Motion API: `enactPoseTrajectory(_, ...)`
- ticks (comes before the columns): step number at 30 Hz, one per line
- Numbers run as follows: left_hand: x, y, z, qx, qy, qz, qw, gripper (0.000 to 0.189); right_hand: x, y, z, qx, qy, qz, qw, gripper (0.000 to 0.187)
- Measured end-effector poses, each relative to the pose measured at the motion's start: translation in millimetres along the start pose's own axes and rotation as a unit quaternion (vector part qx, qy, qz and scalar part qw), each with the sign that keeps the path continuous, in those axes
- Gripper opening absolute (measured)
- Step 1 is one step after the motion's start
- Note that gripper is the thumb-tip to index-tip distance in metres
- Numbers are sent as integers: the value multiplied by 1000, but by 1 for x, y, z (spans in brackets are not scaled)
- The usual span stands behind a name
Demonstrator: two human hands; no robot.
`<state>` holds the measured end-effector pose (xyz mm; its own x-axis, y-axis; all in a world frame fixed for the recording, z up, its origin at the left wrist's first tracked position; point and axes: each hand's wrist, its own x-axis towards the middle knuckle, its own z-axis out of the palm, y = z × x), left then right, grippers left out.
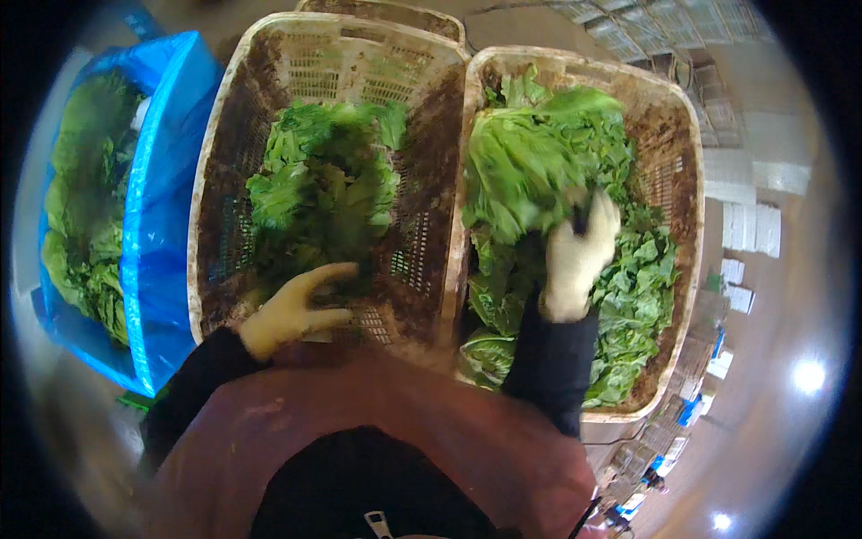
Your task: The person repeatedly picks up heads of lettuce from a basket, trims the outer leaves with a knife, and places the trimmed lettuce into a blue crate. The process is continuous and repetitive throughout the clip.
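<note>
My left hand (296,310), in a pale yellow glove, is over the near end of the middle plastic crate (451,269). Its thumb and fingers are spread with nothing between them. Loose green leaves (316,141) lie deeper in that crate, partly in shadow. In the right-hand crate (697,202), my gloved right hand (579,263) touches a large leafy lettuce (518,155). Motion blur hides whether its fingers close on the leaves. More leafy heads (636,303) fill the crate beneath and beside this hand.
To the left stands a box lined with blue plastic (168,202), holding leafy greens (87,188). Another crate's rim (397,8) shows behind the middle crate. White boxes (739,228) and stacked crates (714,101) stand on the floor at the right.
</note>
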<state>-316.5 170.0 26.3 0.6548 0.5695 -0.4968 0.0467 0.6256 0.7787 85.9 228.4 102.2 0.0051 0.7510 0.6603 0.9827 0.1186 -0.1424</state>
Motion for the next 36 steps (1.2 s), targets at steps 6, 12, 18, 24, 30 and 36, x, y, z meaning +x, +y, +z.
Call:
enactPoseTrajectory(6, 58, 30, 9, -248, -24, 151, 957, 90, -51, -138, -38, 321, -265, 504, 757, 23)
enactPoseTrajectory(12, -25, 31, -30, -170, -36, 84, 981, 88, -49, -162, -46, 282, -255, 220, 898, 37)
enactPoseTrajectory(18, -110, 27, -29, -58, 30, 80, 995, 75, -65, -202, -6, 235, -360, 14, 903, 35)
enactPoseTrajectory(24, -147, 10, -37, -12, 129, 100, 987, 64, -74, -201, 9, 368, -456, 362, 725, 35)
enactPoseTrajectory(30, -113, -8, -45, -32, 254, 219, 941, 58, -25, -275, -36, 464, -371, 141, 792, 42)
enactPoseTrajectory(36, -74, 2, -55, -379, 149, 272, 872, 64, 4, -245, -54, 549, -308, 468, 620, 46)
